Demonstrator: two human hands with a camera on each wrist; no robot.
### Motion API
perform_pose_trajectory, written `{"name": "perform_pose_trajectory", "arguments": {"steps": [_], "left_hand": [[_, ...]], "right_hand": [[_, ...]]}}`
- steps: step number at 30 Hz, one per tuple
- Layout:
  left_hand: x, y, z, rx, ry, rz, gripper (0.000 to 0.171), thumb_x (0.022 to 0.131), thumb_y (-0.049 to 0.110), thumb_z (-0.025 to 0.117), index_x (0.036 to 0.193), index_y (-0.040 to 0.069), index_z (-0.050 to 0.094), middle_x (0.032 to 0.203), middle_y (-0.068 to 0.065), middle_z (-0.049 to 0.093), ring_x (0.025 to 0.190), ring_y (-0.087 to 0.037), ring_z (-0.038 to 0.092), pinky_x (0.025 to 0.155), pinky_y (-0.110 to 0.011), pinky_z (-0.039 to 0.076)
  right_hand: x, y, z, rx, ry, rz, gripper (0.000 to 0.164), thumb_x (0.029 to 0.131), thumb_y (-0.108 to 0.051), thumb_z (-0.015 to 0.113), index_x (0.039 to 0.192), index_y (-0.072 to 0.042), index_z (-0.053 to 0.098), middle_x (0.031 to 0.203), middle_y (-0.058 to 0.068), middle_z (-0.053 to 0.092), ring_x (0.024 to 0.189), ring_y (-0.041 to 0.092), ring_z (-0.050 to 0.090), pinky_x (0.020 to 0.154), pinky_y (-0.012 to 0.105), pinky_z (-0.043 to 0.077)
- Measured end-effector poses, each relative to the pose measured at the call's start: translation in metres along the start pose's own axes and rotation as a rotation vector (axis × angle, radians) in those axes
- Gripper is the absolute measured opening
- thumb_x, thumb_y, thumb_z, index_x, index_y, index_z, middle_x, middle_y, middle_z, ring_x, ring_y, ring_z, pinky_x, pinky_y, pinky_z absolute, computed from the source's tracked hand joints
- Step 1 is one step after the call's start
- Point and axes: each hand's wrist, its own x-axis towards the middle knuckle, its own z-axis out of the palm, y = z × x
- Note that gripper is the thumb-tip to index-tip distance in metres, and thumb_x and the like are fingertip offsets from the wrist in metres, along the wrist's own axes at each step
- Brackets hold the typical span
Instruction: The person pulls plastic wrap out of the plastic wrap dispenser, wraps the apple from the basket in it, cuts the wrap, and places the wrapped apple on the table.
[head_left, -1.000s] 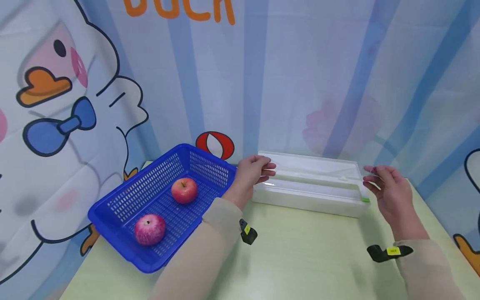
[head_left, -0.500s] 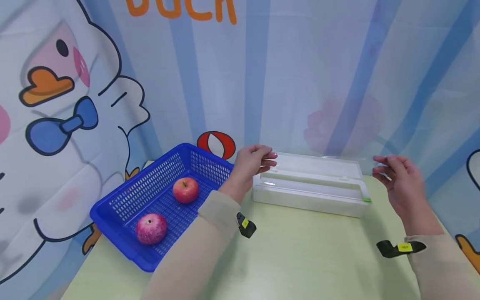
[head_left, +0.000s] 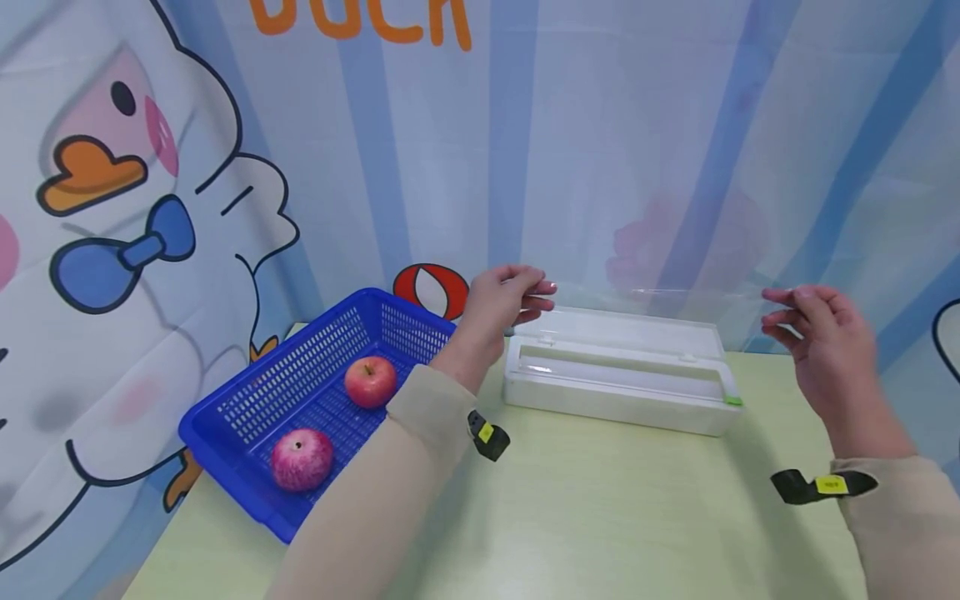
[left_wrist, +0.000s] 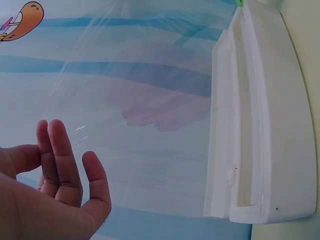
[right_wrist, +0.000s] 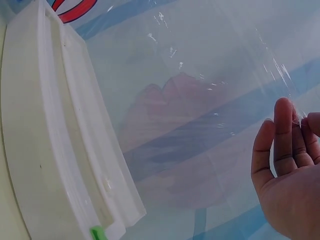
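A sheet of clear plastic wrap [right_wrist: 185,125] stretches between my hands, its edge a faint shiny line in the head view. My left hand [head_left: 498,321] pinches one corner between thumb and fingertips, above the left end of a white cling film dispenser [head_left: 611,401]. On the other side, my right hand [head_left: 836,354] pinches the opposite corner, to the right of the dispenser and higher than it. The dispenser's lid [head_left: 637,331] is tipped back, and a green slider [head_left: 732,401] sits at its right end. In both wrist views the wrap spans the space beside the dispenser.
A blue plastic basket [head_left: 300,358] stands at the left, partly behind my left forearm. It holds a red apple [head_left: 371,382] and a purplish-pink round fruit [head_left: 302,460]. A printed curtain [head_left: 585,150] hangs right behind the pale table [head_left: 615,508].
Both hands have risen, and the wrap's edge has lifted with them above the dispenser. My right hand has also moved to the right, widening the gap between the hands.
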Motion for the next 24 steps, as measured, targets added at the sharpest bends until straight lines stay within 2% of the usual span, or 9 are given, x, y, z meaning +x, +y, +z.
{"name": "perform_pose_trajectory", "arguments": {"steps": [5,8,11,16,21,24], "left_hand": [[-0.002,0.012,0.0,0.019,-0.009,0.035,0.028,0.11,0.023,0.062,0.13,0.005,0.069,0.111,-0.008,0.079,0.094,-0.02,0.077,0.102,-0.036,0.059],[-0.002,0.02,0.0,0.024,-0.016,0.055,0.028,0.11,0.024,0.063,0.129,0.005,0.069,0.11,-0.008,0.079,0.094,-0.02,0.077,0.102,-0.036,0.058],[-0.003,0.027,0.001,0.027,-0.019,0.069,0.025,0.11,0.024,0.063,0.127,0.007,0.07,0.11,-0.007,0.079,0.093,-0.019,0.076,0.102,-0.036,0.058],[-0.007,0.038,0.003,0.013,-0.027,0.09,0.022,0.11,0.024,0.063,0.124,0.008,0.07,0.11,-0.007,0.079,0.092,-0.019,0.076,0.099,-0.035,0.059],[-0.013,0.047,0.004,0.007,-0.024,0.121,0.02,0.109,0.024,0.065,0.121,0.01,0.071,0.109,-0.008,0.079,0.091,-0.02,0.076,0.097,-0.034,0.06],[-0.017,0.052,0.004,0.009,-0.018,0.146,0.02,0.109,0.025,0.065,0.12,0.01,0.071,0.108,-0.008,0.079,0.091,-0.02,0.076,0.096,-0.034,0.06]], "right_hand": [[0.003,-0.011,0.007,-0.026,0.018,-0.015,0.011,0.109,-0.008,0.06,0.116,-0.001,0.055,0.11,0.011,0.077,0.085,0.021,0.072,0.081,0.027,0.062],[0.005,-0.016,0.011,0.003,0.02,-0.03,0.008,0.11,-0.005,0.058,0.115,0.0,0.054,0.109,0.012,0.077,0.083,0.022,0.072,0.079,0.028,0.063],[0.007,-0.021,0.015,-0.017,0.025,-0.061,0.009,0.109,-0.005,0.059,0.114,0.0,0.054,0.108,0.012,0.077,0.082,0.022,0.072,0.078,0.027,0.062],[0.006,-0.03,0.022,-0.125,0.051,-0.112,0.016,0.108,-0.011,0.063,0.117,-0.001,0.054,0.111,0.009,0.075,0.082,0.019,0.071,0.079,0.023,0.061],[0.004,-0.04,0.028,-0.237,0.077,-0.139,0.019,0.109,-0.017,0.062,0.119,-0.003,0.055,0.114,0.006,0.073,0.084,0.016,0.069,0.082,0.019,0.059],[0.002,-0.046,0.031,-0.265,0.072,-0.149,0.02,0.11,-0.019,0.061,0.121,-0.004,0.055,0.116,0.006,0.071,0.086,0.016,0.068,0.084,0.018,0.057]]}}
